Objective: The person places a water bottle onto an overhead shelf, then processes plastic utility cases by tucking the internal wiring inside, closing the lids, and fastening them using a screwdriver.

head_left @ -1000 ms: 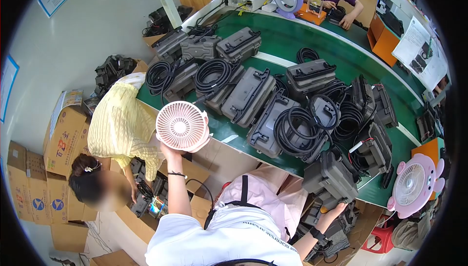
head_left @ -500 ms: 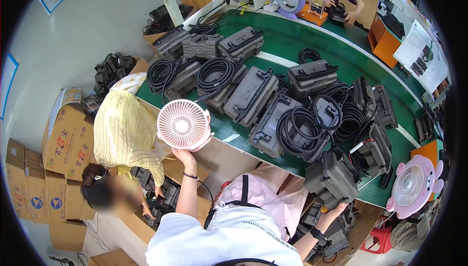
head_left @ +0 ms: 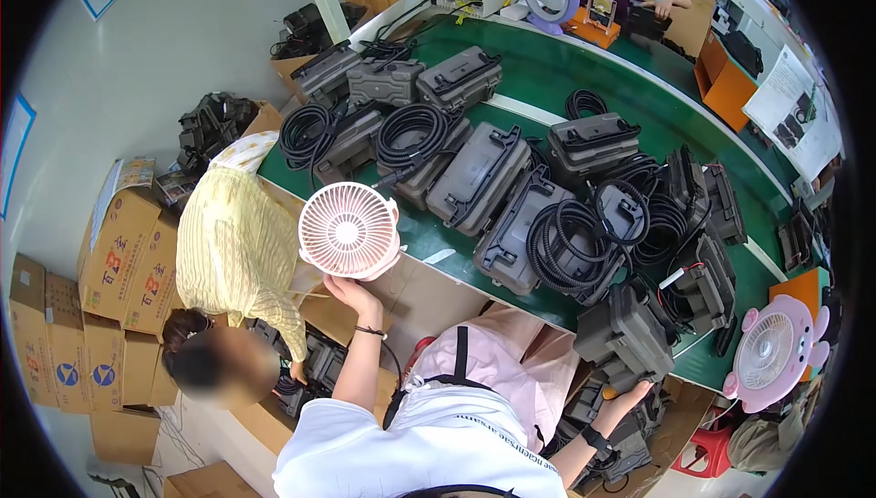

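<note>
My left hand (head_left: 354,295) is wrapped around the base of a small pink fan (head_left: 348,230), holding it upright beside the near edge of the green table. The fan's face points up toward me, and some of my fingers are hidden behind it. At the table's near right edge, my right hand (head_left: 628,399) grips the lower end of a grey plastic case (head_left: 624,334). A small orange-brown round thing (head_left: 609,393) shows by those fingers. Close by lie coiled black cables (head_left: 564,247) and another grey case (head_left: 511,233).
More grey cases (head_left: 474,174) and cable coils fill the green table (head_left: 538,60). A pink animal-shaped fan (head_left: 766,352) stands at the right. A person in yellow (head_left: 233,243) bends over a carton on the left, near stacked cardboard boxes (head_left: 128,270). Another person's hands (head_left: 671,4) work across the table.
The view has shifted slightly. Both of my hands keep their holds. Across the table, the other person's hands have moved apart. The person in yellow has shifted a hand in the carton.
</note>
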Demonstrator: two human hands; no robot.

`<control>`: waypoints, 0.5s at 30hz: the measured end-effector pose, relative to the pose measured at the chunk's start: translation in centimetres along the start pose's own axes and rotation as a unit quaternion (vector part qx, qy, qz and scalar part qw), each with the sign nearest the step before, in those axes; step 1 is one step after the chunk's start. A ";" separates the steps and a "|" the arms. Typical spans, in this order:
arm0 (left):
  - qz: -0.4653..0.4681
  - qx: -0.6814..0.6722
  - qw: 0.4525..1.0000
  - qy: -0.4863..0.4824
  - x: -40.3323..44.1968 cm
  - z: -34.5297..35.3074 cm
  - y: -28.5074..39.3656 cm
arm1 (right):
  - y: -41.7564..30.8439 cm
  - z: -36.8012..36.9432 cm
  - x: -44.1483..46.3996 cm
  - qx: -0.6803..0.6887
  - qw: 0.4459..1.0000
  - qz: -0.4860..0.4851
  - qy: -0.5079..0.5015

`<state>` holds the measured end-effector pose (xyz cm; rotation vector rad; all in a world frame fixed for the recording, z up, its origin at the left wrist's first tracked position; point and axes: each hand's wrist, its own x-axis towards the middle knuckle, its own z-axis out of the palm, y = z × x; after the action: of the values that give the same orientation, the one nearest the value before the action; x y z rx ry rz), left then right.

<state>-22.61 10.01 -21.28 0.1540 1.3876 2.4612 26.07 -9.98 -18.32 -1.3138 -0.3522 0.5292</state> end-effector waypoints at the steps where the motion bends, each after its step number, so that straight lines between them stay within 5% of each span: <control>1: -0.041 0.050 0.998 0.018 0.4 -1.3 -1.6 | 0.2 -0.2 0.1 0.001 1.000 -0.004 -0.005; 4: -0.177 0.173 0.964 0.094 -1.0 -5.8 -6.5 | 0.5 -0.4 0.3 0.003 1.000 -0.012 -0.015; 8: -0.128 0.278 0.952 -0.021 -9.3 -8.0 -7.8 | 0.4 0.0 0.1 0.006 1.000 -0.015 -0.016; 10: -0.075 0.279 0.937 -0.197 -13.6 -6.5 -3.7 | -0.1 0.3 -0.2 0.011 1.000 -0.013 -0.013; 12: -0.013 0.260 0.861 -0.436 -16.9 -3.4 3.3 | -0.3 0.5 -0.3 0.011 1.000 -0.017 -0.018; 15: 0.193 0.142 0.826 -0.509 -15.7 0.3 5.2 | -0.6 0.7 -0.6 0.001 1.000 -0.016 -0.013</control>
<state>-8.84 2.76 -15.73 1.6693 1.2089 1.7985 25.32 -9.88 -17.56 -1.2977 -0.3936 0.5198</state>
